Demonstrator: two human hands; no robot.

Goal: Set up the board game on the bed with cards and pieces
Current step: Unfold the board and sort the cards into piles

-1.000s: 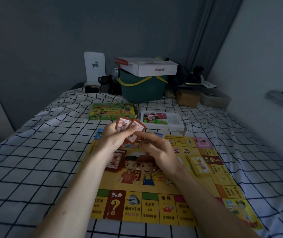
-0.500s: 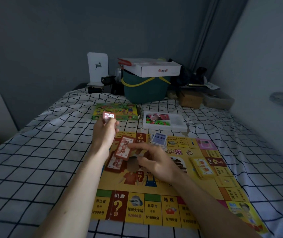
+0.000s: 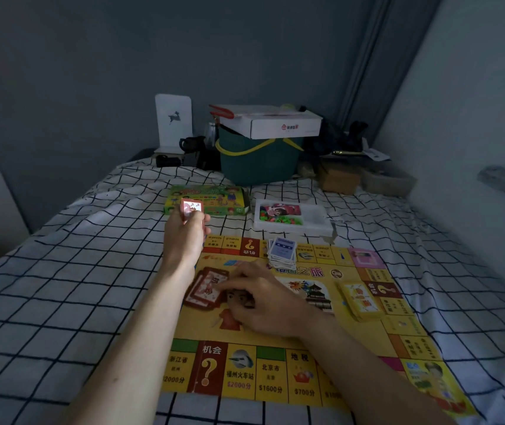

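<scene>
Leftmost, the checked white bedsheet with its dark grid lines (image 3: 61, 286) covers the bed, and the yellow paper game board printed with coloured squares (image 3: 275, 372) lies flat on it, slightly right of centre. The person's left hand (image 3: 184, 237) is raised over the board's far left corner, fingers curled around a small packet of red-backed cards (image 3: 191, 208) held upright. Behind that hand a flat green and yellow game box (image 3: 208, 199) rests on the sheet just beyond the board's far edge. Below the left hand, a loose pile of red-backed cards (image 3: 205, 288) sits on the board's inner field; the person's right hand (image 3: 263, 299) lies palm down beside it, its fingertips (image 3: 225, 285) touching the pile's top card, the fingers narrowly spread and not wrapped round anything. Further right, a fanned stack of blue-backed cards (image 3: 282, 253) rests near the board's far edge. Beyond it, off the board, a white plastic tray holding small coloured pieces and a picture card (image 3: 291, 216) stands on the sheet beside the game box. Near the board's right side a neat stack of yellow-backed cards (image 3: 360, 299) lies on its own. At the head of the bed a dark green bucket with a yellow handle (image 3: 257, 161) carries a white cardboard box (image 3: 275, 124) on top.
</scene>
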